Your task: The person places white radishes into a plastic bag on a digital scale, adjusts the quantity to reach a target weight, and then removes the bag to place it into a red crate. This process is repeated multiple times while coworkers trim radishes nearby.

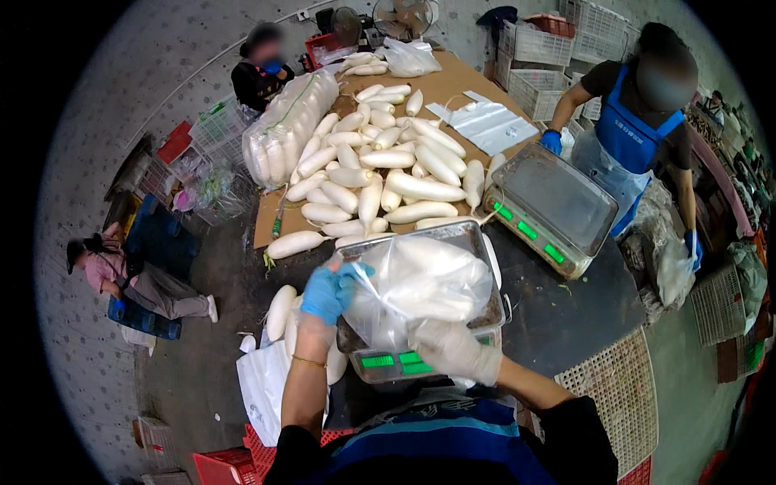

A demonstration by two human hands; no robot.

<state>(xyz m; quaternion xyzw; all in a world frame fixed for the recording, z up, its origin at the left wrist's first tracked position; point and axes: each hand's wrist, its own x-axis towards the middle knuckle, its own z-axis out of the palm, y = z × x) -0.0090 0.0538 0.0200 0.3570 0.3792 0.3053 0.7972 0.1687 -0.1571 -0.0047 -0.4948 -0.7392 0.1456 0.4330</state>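
A clear plastic bag (428, 279) filled with white radishes lies on the metal tray of a scale (495, 307) right in front of me. My left hand (330, 293), in a blue glove, is closed on the gathered plastic at the bag's left side. At the bag's near edge, my right hand (453, 349), in a whitish glove, has its fingers curled on the plastic; the fingertips are partly hidden. Several loose white radishes (280, 312) lie left of the scale, beside a stack of white plastic bags (263, 380). Green displays glow on the scale's front.
A large pile of white radishes (380, 162) covers cardboard (477, 77) beyond the scale. A packed bag of radishes (291, 121) stands at the far left. A second scale (554, 206) sits right, near a co-worker in a blue apron (626, 121). Crates (618, 396) stand lower right.
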